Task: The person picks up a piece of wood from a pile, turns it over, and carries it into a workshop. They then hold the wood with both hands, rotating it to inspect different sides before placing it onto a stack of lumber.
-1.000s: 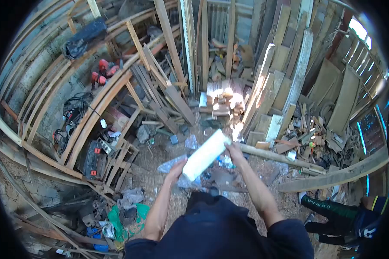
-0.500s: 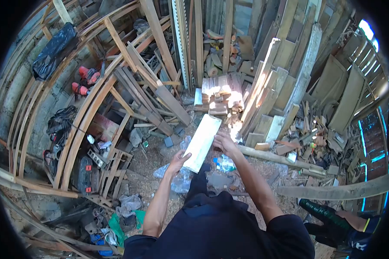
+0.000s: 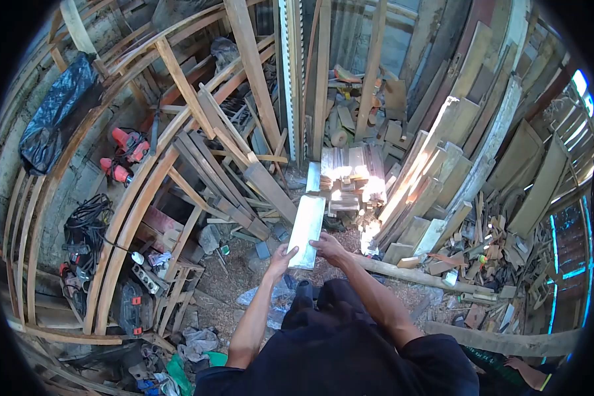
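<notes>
A pale, brightly lit board (image 3: 306,228) points away from me over the littered floor. My left hand (image 3: 281,259) grips its left edge near the close end, thumb on top. On the opposite edge my right hand (image 3: 329,249) is closed around the board, the thumb on its face. Just beyond the board's far end lies a stack of short wooden pieces (image 3: 353,173) in patchy sunlight.
Curved timber frames (image 3: 129,198) stand at left, with red power tools (image 3: 127,155) behind them. Long planks (image 3: 442,165) lean at right above scrap wood (image 3: 501,257). Another person's hand (image 3: 525,371) shows at lower right.
The board has swung more upright and moved slightly nearer the stack. My right hand, apart from the board's edge before, now holds it. The other person has moved lower in view.
</notes>
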A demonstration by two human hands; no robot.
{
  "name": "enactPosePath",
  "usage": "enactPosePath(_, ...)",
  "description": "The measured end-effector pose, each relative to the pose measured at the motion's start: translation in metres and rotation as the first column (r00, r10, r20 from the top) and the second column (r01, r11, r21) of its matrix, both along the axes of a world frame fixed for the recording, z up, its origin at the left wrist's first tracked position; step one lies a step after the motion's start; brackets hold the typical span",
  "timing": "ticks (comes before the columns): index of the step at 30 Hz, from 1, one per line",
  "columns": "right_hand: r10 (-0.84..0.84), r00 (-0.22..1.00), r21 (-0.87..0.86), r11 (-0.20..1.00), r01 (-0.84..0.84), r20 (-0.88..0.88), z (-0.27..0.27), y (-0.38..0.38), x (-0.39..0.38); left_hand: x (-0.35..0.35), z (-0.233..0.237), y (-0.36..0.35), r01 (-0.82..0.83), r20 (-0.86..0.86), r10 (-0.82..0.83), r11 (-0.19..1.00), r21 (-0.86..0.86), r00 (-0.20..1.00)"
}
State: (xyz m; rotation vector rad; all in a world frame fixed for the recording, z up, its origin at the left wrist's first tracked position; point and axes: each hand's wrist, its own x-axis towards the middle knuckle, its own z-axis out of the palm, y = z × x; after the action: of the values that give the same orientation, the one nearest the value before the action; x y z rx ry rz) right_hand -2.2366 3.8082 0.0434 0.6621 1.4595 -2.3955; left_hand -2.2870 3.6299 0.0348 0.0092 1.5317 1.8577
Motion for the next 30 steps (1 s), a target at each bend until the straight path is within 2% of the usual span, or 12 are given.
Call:
enactPosePath(1, 0.017, 1.000, -0.028, 0.999, -0.017, -0.009, 0.002, 0.005, -0.013, -0.008, 0.001, 0.004, -0.004, -0.001, 0.004, 1.000, 0.001, 1.000)
enactPosePath(4, 0.054, 0.994, 0.044, 0.997, -0.058, 0.090, 0.006, 0.019, -0.030, -0.028, -0.018, 0.013, 0.183, 0.098, -0.179, 0.982, -0.039, 0.979)
enactPosePath(7, 0.090, 0.991, 0.064, 0.993, -0.096, 0.099, -0.030, 0.040, -0.044, -0.043, -0.054, 0.028, 0.183, 0.147, -0.187, 0.982, 0.036, 0.971)
enactPosePath(8, 0.077, 0.991, 0.075, 0.994, -0.085, 0.107, -0.044, 0.052, -0.060, -0.049, -0.051, 0.040, 0.153, 0.053, -0.152, 0.988, -0.011, 0.987)
enactPosePath(9, 0.057, 0.992, 0.088, 0.994, -0.067, 0.110, -0.055, 0.057, -0.065, -0.054, -0.050, 0.046, 0.150, 0.066, -0.148, 0.988, -0.022, 0.987)
enactPosePath(12, 0.026, 0.977, -0.014, 1.000, -0.023, 0.210, -0.075, 0.076, -0.092, -0.081, -0.045, 0.065, 0.198, 0.326, -0.152, 0.974, -0.114, 0.933)
enactPosePath(15, -0.024, 0.961, -0.062, 0.997, 0.043, 0.276, -0.090, 0.099, -0.129, -0.115, -0.059, 0.082, 0.288, 0.423, -0.235, 0.956, -0.065, 0.875)
enactPosePath(17, 0.043, 0.974, 0.079, 0.995, -0.062, 0.223, -0.110, 0.118, -0.150, -0.129, -0.069, 0.108, 0.204, 0.452, -0.136, 0.973, -0.106, 0.882)
enactPosePath(19, 0.038, 0.951, 0.046, 0.997, -0.054, 0.305, -0.139, 0.135, -0.169, -0.147, -0.098, 0.127, 0.104, 0.434, -0.074, 0.993, -0.046, 0.898)
enactPosePath(23, 0.022, 0.878, 0.034, 0.998, -0.044, 0.478, -0.207, 0.165, -0.216, -0.188, -0.177, 0.170, 0.001, 0.403, 0.077, 0.982, -0.190, 0.912)
enactPosePath(26, 0.046, 0.891, -0.153, 0.988, 0.026, 0.451, -0.276, 0.180, -0.240, -0.222, -0.277, 0.191, -0.051, 0.393, 0.138, 0.973, -0.223, 0.909)
enactPosePath(30, 0.029, 0.875, -0.132, 0.990, 0.040, 0.483, -0.388, 0.192, -0.271, -0.261, -0.388, 0.208, -0.006, 0.387, 0.105, 0.969, -0.249, 0.916)
